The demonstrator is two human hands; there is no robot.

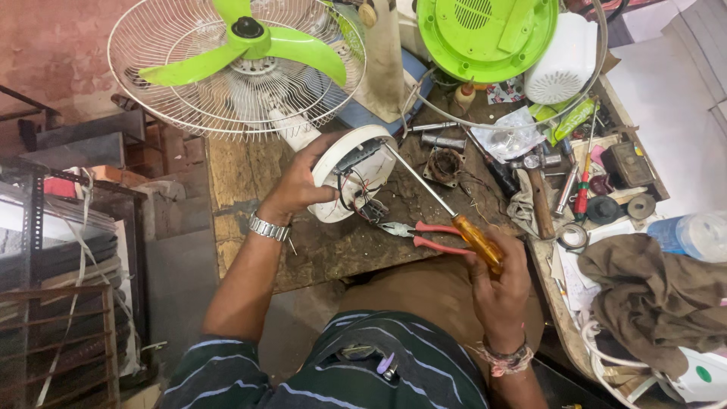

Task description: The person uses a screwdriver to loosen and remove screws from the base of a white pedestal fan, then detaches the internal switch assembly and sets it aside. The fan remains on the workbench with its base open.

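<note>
Near the middle of the frame your left hand (299,185) steadies a round white fan housing (350,176) that stands tilted on edge on the worn wooden counter (242,174), its open side turned toward you so the red and dark wires (356,198) inside show. Your fingers are wrapped over the upper left rim and clamped on it, thumb along the outer face. The housing looks like thin moulded plastic: light and fairly stiff, but liable to flex or crack if squeezed hard, and smooth enough to roll or skate on its edge, so the rim grip you have looks the soundest place to hold it; keep off the wiring, which looks thin and easily torn from its joints. Your right hand (496,280), lower right of centre, is closed round the amber handle of a long screwdriver (435,198), fingers shut tight on it, and the slim steel shaft runs up and left to meet the housing at its top edge. The shaft is rigid yet thin, so I judge that the tip could slip off under a sideways push. Red-handled pliers (416,235) lie on the counter just below the housing, between your hands. A pedestal fan with green blades (238,49) sits at the upper left, a green fan back cover (485,34) at the top, and a hammer (538,193) with other tools to the right.
</note>
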